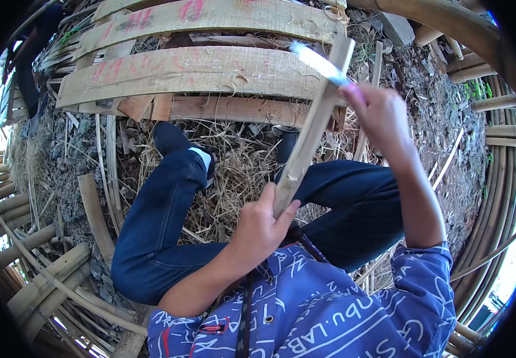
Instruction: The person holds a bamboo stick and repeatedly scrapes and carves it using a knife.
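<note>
My left hand (pixel 262 224) is closed around the lower end of a split bamboo strip (pixel 310 138), which slants up and to the right. My right hand (pixel 378 113) grips the pinkish handle of a knife (pixel 323 64). The knife's bright blade is blurred and lies across the strip near its upper end, pointing up and to the left. Whether the blade touches the strip, I cannot tell.
Pale wooden planks (pixel 180 73) with red marks lie in front of my feet. Straw and shavings (pixel 234 167) cover the ground between my legs. Bamboo poles (pixel 503 173) stand along the right, and more bamboo (pixel 49 286) crosses at the lower left.
</note>
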Demonstrator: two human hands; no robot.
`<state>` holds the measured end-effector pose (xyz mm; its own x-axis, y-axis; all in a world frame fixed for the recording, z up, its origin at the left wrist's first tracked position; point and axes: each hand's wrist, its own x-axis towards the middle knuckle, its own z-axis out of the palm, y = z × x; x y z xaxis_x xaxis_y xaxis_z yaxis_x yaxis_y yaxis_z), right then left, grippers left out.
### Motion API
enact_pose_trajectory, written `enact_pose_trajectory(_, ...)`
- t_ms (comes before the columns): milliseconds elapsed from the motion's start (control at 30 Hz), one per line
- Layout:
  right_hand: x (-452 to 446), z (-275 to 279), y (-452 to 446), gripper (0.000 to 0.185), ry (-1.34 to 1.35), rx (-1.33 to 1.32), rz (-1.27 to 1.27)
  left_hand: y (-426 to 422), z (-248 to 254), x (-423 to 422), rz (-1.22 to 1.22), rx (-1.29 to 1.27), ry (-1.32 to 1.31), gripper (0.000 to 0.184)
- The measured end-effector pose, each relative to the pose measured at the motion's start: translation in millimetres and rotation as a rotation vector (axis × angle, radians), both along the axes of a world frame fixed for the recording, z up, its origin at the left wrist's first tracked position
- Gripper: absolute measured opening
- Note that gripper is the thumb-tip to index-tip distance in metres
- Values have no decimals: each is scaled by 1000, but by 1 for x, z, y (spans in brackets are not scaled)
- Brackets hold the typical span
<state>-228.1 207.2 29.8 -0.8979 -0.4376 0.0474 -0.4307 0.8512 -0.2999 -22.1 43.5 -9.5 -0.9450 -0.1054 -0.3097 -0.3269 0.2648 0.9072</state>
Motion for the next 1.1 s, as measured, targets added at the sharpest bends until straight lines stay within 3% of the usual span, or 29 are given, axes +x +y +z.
enact_pose_trajectory(467,-62,-11,10,61,149,23,-7,-1,2,-4,-10,52,19,27)
enact_pose_trajectory(533,-85,-9,20,63,20,64,-327,4,9,5,-25,65,39,26)
enact_pose_trajectory(567,-102,-17,46,65,58,23,-337,5,13,9,-43,76,58,26)
enact_pose_trajectory(600,-112,-16,69,66,46,-39,-297,4,14,9,-45,64,53,25)
enact_pose_trajectory(633,-113,-20,77,64,175,-266,-249,0,13,5,-19,60,63,25)
enact_pose_trajectory(733,-101,6,84,60,187,-228,-307,-12,11,1,36,224,-64,24)
enact_pose_trajectory(1100,-26,42,28,54,73,-410,-94,-42,15,4,3,302,-124,20)
